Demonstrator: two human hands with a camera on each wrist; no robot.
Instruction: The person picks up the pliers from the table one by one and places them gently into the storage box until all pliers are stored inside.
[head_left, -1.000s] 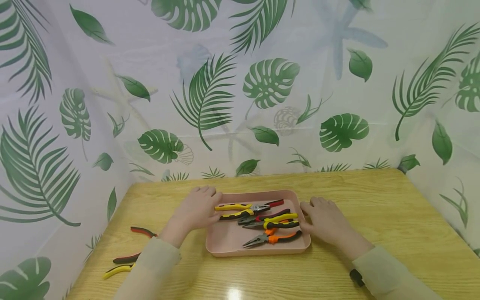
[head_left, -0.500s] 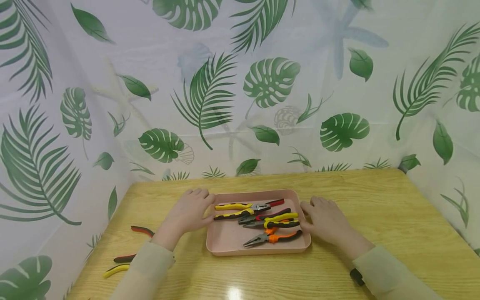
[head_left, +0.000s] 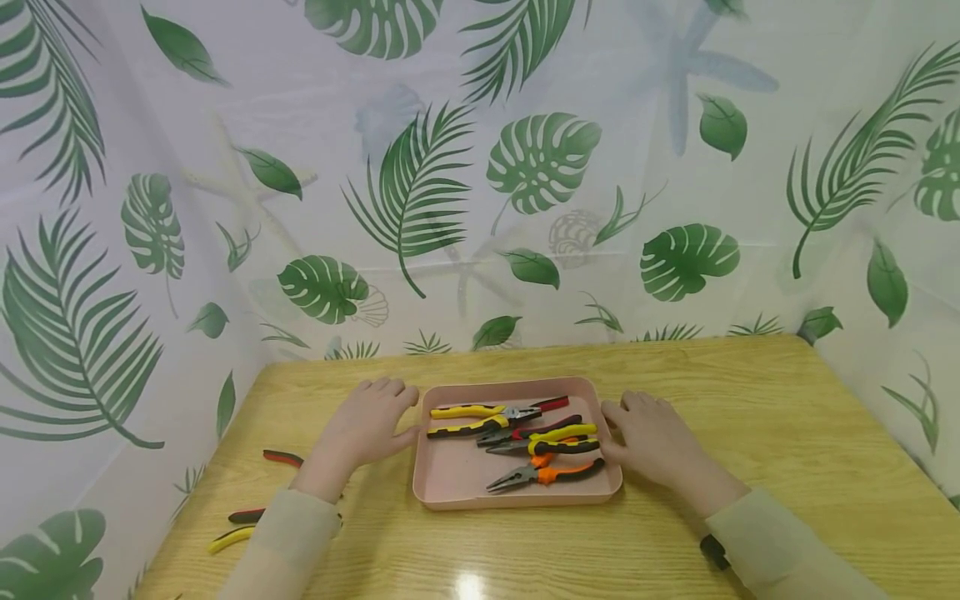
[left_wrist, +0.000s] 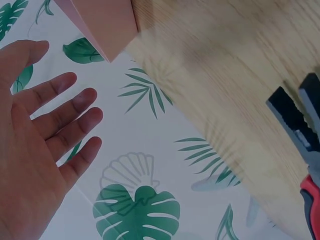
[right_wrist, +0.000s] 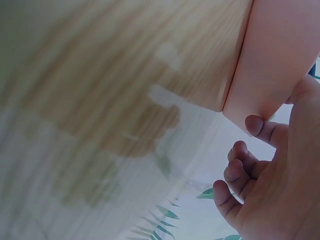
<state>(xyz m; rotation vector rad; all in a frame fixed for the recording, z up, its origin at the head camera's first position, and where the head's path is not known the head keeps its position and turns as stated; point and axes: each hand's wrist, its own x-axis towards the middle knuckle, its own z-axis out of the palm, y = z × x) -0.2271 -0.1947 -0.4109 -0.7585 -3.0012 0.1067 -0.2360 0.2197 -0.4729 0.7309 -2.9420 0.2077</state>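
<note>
A shallow pink tray [head_left: 450, 479] stands on the table. Several pliers lie in it, among them a yellow-and-black pair [head_left: 467, 412] at the back left, another yellow-and-black pair [head_left: 564, 433] on the right and an orange-and-black pair [head_left: 557, 475] in front. Just left of the tray, my left hand [head_left: 365, 427] hovers with fingers spread, thumb apart from the rim; in the left wrist view its palm holds nothing. My right hand [head_left: 651, 437] grips the tray's right side, thumb at the rim and index finger against the outer wall [right_wrist: 280, 55]. Its other fingers are loosely curled.
Left of the tray, partly behind the left sleeve [head_left: 288, 533], lie pliers with red-and-black handles [head_left: 247, 516] and a yellow-handled tool [head_left: 231, 540]. A leaf-patterned cloth [head_left: 540, 250] stands close along the table's back and sides.
My left hand has let go of the tray's left edge and drawn away to the left. My right hand and the pliers in the tray have stayed in place.
</note>
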